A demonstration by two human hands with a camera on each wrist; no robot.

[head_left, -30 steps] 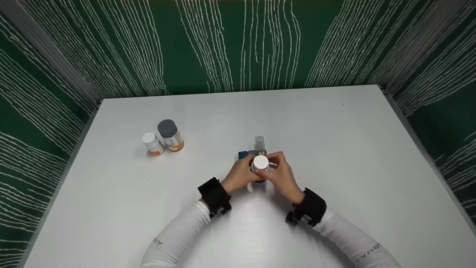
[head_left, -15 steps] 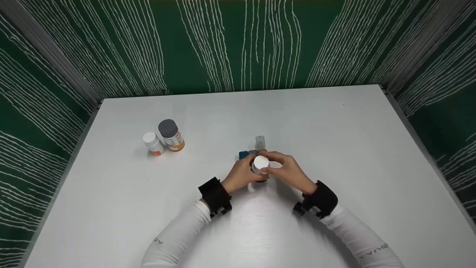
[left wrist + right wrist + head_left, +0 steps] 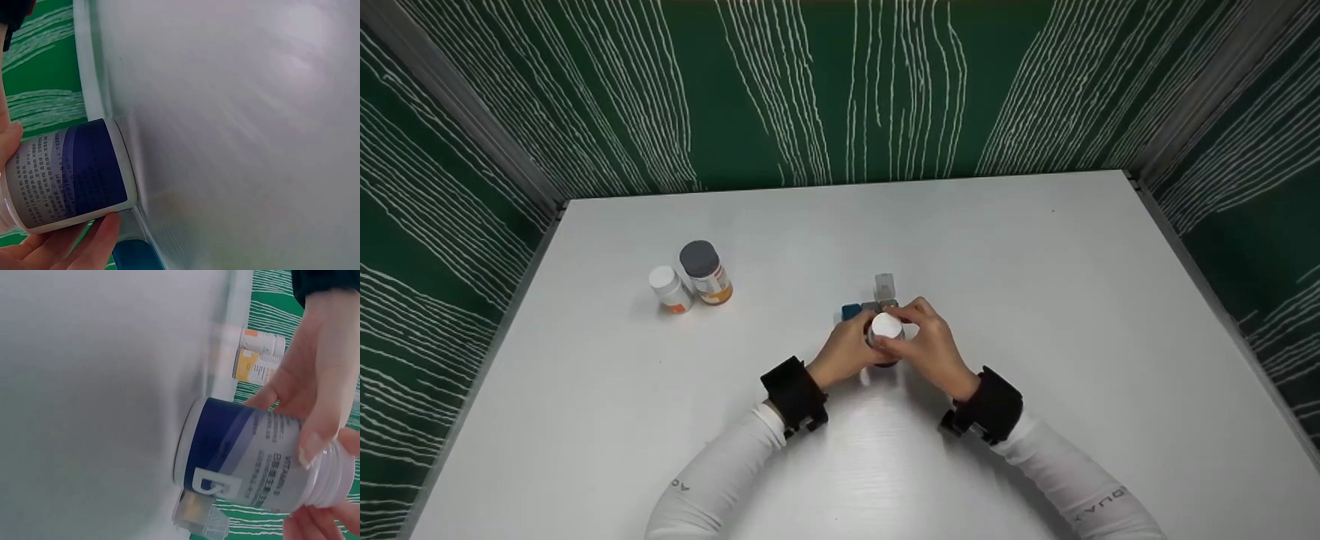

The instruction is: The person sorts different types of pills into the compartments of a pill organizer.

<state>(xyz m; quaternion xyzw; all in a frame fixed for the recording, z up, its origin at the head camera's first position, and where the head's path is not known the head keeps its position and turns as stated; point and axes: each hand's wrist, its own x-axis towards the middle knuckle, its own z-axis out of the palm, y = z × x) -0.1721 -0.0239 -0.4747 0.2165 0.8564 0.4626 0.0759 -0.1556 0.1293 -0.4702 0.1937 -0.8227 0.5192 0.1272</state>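
A white vitamin B bottle (image 3: 247, 455) with a blue-and-grey label stands upright on the table, its white cap (image 3: 886, 325) facing up. My left hand (image 3: 844, 351) grips the bottle's body, with fingers curled round its side in the left wrist view. At the cap, my right hand (image 3: 934, 349) pinches with thumb and fingers. Just behind the bottle lies a small pill organizer (image 3: 870, 307), partly hidden by the hands. It has a blue end (image 3: 138, 256), grey compartments and one clear lid (image 3: 885, 286) standing open.
Toward the left of the white table (image 3: 780, 247) stand two more bottles: a small white one (image 3: 671, 291) with an orange mark, and a grey-capped one (image 3: 706, 274) with a yellow-orange base. Green walls with white streaks enclose the back and sides.
My right hand swung outward to the right at the cap, then came back inward round it. My left hand and the bottle have stayed in place.
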